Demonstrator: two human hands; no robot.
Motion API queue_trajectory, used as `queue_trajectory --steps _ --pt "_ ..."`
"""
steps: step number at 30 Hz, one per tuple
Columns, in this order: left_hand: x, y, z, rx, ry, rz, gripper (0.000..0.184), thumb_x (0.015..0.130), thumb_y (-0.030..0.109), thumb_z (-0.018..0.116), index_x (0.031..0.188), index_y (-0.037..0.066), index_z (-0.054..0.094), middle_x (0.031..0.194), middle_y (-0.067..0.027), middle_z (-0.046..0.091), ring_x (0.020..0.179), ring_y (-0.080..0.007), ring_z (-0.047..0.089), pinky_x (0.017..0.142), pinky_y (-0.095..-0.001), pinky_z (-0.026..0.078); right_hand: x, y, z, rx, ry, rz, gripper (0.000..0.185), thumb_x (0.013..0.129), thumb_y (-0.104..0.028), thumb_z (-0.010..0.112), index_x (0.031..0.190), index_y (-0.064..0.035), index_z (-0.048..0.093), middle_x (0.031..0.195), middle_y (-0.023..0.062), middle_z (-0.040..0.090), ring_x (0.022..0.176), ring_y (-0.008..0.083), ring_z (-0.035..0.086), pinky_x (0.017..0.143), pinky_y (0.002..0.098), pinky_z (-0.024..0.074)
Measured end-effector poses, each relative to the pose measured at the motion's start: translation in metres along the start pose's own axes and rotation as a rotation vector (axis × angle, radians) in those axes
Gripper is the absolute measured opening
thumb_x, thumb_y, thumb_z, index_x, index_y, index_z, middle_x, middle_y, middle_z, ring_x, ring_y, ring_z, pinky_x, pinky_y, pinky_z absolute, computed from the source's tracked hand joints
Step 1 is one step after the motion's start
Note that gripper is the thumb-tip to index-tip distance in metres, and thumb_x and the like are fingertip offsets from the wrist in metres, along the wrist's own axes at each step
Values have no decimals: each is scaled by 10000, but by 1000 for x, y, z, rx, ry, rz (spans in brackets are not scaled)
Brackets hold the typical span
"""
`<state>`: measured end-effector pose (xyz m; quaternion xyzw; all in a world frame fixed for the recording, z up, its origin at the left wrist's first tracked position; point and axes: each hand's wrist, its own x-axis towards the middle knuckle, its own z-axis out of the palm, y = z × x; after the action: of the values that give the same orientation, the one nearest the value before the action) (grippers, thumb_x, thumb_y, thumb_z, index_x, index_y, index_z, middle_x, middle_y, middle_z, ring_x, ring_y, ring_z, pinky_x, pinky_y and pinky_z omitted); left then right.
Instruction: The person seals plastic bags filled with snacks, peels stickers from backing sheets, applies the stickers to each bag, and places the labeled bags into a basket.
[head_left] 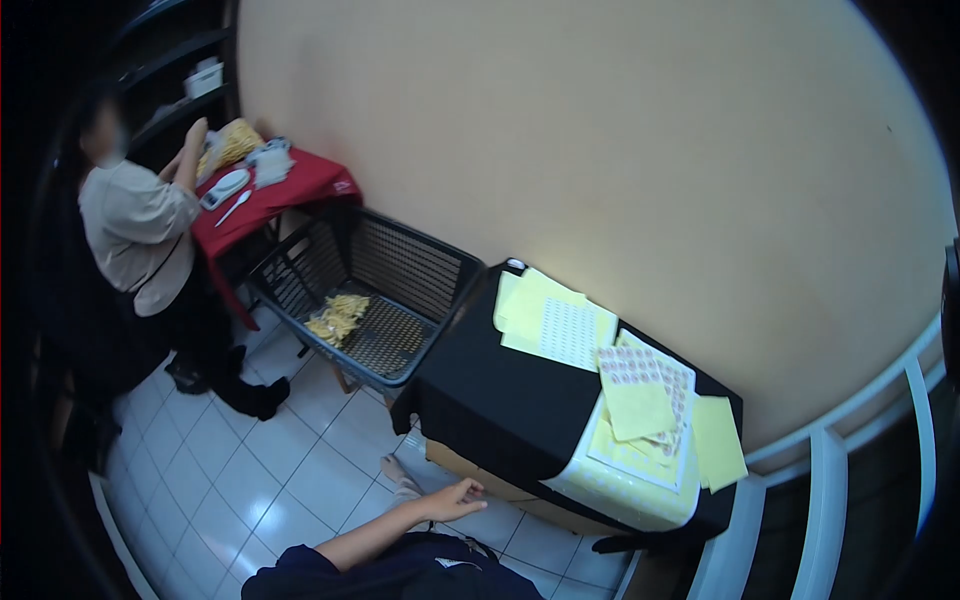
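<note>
My left hand (457,500) hangs in front of my dark clothing at the bottom centre. Its fingers are loosely bent and apart, with nothing between them. It is nearest to the front edge of the table with the black cloth (500,400). On that cloth lie yellow sheets (525,325), a sheet with small printed marks (570,335) and overlapping sticker sheets with round reddish prints (630,370). A rolled pale yellow sheet (620,500) curves over the front edge. My right hand is out of view.
A dark plastic crate (415,260) holds yellow packets (340,318). Behind it, a person (140,230) handles a bag of yellow pieces (235,145) at a red-covered table (235,228) with a scale (225,188) and spoon (233,208). A white railing (825,510) stands right.
</note>
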<state>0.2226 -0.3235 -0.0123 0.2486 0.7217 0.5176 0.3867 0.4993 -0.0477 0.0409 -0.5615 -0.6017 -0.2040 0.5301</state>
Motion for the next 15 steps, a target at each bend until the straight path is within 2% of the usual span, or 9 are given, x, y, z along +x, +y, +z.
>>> queue_trajectory --steps 1,2,3,5,8,10,12,14,15 --pt "-5 -8 0 49 -35 -19 576 809 416 508 1146 -23 347 1130 -205 452 1022 -267 491 860 -342 397 0 -32 21 247 -203 89 343 697 -245 625 952 -34 532 1003 190 504 927 348 485 813 467 374" --pt "-10 -14 -3 101 -75 -43 580 805 419 510 1149 -20 347 1129 -206 452 1021 -269 491 859 -342 399 -19 -32 82 336 -108 -219 285 750 -122 601 981 18 512 892 154 559 829 273 542 741 376 437" --pt "-15 -14 -5 139 -86 -43 571 808 416 506 1146 -17 351 1128 -215 451 1030 -287 484 860 -353 401 -11 -106 75 448 -159 -223 163 752 -95 569 867 18 549 871 160 558 817 283 530 775 381 410" --pt "-25 -12 -14 120 -52 -55 564 810 412 503 1145 -17 353 1128 -217 452 1036 -292 479 864 -354 397 -29 -205 69 832 -432 -234 76 723 -13 571 793 15 562 959 144 523 931 290 492 833 375 371" --pt "-31 -22 -37 79 9 -50 543 817 395 496 1140 -19 358 1123 -216 457 1041 -299 476 871 -353 393 -58 -308 40 1230 -702 -542 110 697 -37 602 803 -51 574 966 126 507 970 299 470 857 428 342" --pt "-32 -28 -64 70 119 -57 513 819 354 521 1144 -7 355 1106 -180 481 1024 -263 486 865 -346 389 -73 -348 15 1244 -887 -804 170 711 -111 610 870 -57 586 1044 132 489 1031 306 436 898 444 309" --pt "-36 -14 -96 39 166 -58 504 819 343 510 1137 -19 364 1104 -199 480 1018 -283 495 862 -351 399 -107 -374 7 1189 -1057 -815 258 729 -177 599 956 -57 578 1149 143 440 1106 321 381 940 462 264" --pt "-36 -8 -131 -31 308 -46 463 816 301 526 1126 -13 384 1082 -182 501 991 -261 511 849 -344 406 -139 -386 8 1064 -1224 -874 424 741 -233 595 1109 -53 488 1262 159 342 1202 338 268 984 489 178" --pt "-34 -5 -148 -67 380 -22 408 812 228 543 1114 -8 402 1062 -152 518 946 -221 531 817 -320 423 -151 -391 8 1018 -1253 -928 461 730 -253 607 1124 -53 475 1270 163 332 1208 338 259 985 495 167"
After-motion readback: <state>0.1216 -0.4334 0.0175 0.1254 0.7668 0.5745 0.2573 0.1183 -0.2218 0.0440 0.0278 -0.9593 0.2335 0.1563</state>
